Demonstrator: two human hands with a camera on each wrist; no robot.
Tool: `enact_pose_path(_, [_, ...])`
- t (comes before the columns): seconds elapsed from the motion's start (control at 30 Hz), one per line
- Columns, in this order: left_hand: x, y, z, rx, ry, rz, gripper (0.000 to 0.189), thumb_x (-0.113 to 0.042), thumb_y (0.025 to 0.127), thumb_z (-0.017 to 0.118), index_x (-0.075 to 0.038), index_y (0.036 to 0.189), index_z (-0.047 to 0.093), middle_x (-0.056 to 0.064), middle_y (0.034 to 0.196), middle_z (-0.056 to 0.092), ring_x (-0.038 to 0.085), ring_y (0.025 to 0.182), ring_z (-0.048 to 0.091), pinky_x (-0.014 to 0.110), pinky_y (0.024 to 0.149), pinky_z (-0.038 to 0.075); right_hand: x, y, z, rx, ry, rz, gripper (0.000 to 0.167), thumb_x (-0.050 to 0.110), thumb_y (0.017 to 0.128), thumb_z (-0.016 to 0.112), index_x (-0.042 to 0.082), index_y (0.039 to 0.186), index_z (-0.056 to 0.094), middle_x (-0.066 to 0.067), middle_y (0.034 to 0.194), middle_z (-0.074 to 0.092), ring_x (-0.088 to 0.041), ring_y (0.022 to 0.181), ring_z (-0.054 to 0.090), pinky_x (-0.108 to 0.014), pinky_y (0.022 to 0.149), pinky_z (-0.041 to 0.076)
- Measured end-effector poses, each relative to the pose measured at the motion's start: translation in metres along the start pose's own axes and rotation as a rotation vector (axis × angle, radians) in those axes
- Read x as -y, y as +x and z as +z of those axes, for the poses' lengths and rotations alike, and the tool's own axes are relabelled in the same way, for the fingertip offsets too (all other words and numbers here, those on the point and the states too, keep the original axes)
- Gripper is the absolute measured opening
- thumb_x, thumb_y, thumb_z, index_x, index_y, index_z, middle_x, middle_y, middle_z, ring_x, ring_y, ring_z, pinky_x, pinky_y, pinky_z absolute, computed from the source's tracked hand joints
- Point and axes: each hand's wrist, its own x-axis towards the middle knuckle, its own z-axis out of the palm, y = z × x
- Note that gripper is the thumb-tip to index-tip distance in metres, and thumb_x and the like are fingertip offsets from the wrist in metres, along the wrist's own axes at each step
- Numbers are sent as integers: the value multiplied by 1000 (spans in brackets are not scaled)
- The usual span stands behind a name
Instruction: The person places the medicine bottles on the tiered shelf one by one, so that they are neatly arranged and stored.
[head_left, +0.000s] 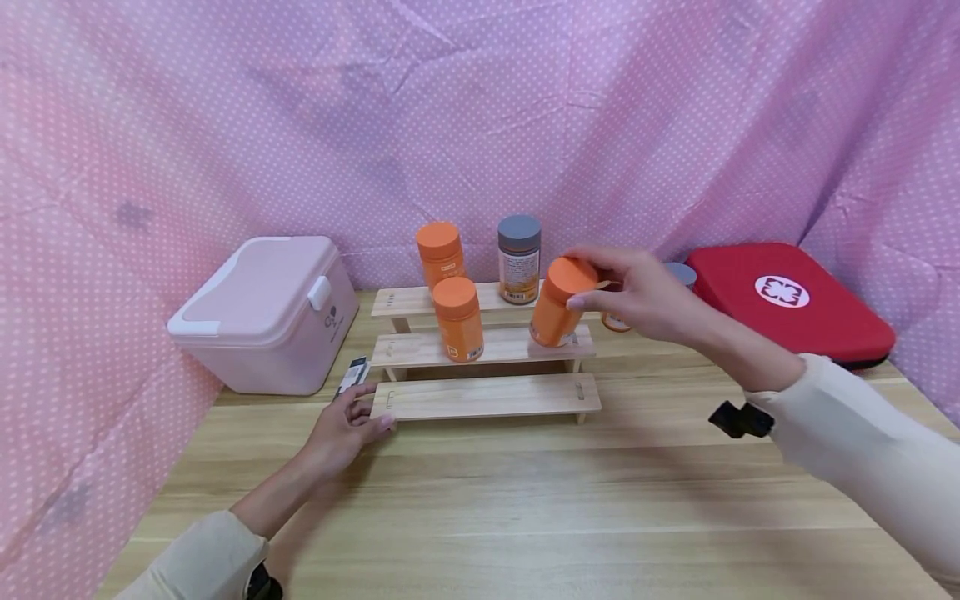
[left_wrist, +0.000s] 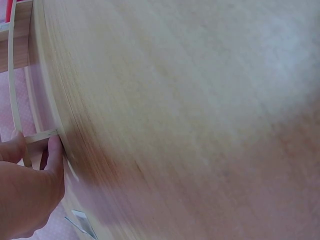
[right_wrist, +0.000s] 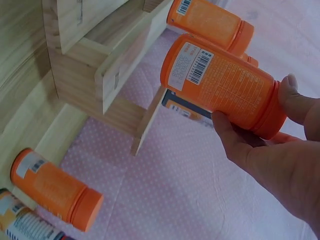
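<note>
My right hand (head_left: pixel 637 292) grips an orange bottle (head_left: pixel 555 317) by its orange lid, thumb and fingers around it. The bottle tilts over the right end of the middle step of a wooden three-step rack (head_left: pixel 487 396); whether its base touches the board I cannot tell. In the right wrist view its barcode label (right_wrist: pixel 192 67) faces the camera. My left hand (head_left: pixel 341 433) pinches the left end of the lowest step between thumb and fingers. Another orange bottle (head_left: pixel 459 325) stands on the middle step. The top step holds an orange-lidded bottle (head_left: pixel 440 254) and a grey-lidded bottle (head_left: pixel 519 262).
A pink lidded box (head_left: pixel 262 317) stands left of the rack, with a small flat packet (head_left: pixel 352 373) beside it. On the right lies a red case (head_left: pixel 787 308). Behind my right hand, a grey-lidded bottle (head_left: pixel 681 272) and an orange bottle (right_wrist: pixel 55 190) stand on the table.
</note>
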Motion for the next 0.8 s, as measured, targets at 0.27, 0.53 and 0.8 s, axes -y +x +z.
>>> enact_pose_path(0.27, [0, 0, 0, -3, 2, -8, 61, -7, 92, 65, 0, 143, 33, 23, 119, 62, 23, 99, 66, 25, 82, 54, -1, 18, 20, 72, -33, -21, 53, 13, 86, 74, 8, 135, 55, -7, 117, 63, -21, 101, 59, -37, 88, 51])
enact_pose_path(0.53, [1, 2, 0, -10, -1, -19, 60, -5, 92, 64, -1, 143, 33, 24, 119, 61, 21, 99, 66, 25, 81, 54, -1, 28, 31, 106, -84, -27, 50, 15, 84, 76, 9, 131, 59, -6, 107, 64, -21, 92, 59, -34, 80, 50])
enact_pose_path(0.8, [2, 3, 1, 2, -51, -15, 61, 0, 92, 62, 1, 144, 31, 26, 120, 59, 21, 96, 66, 26, 80, 55, 0, 32, 34, 133, -144, 31, 53, 23, 85, 76, 11, 133, 58, -6, 105, 64, -22, 94, 59, -34, 80, 49])
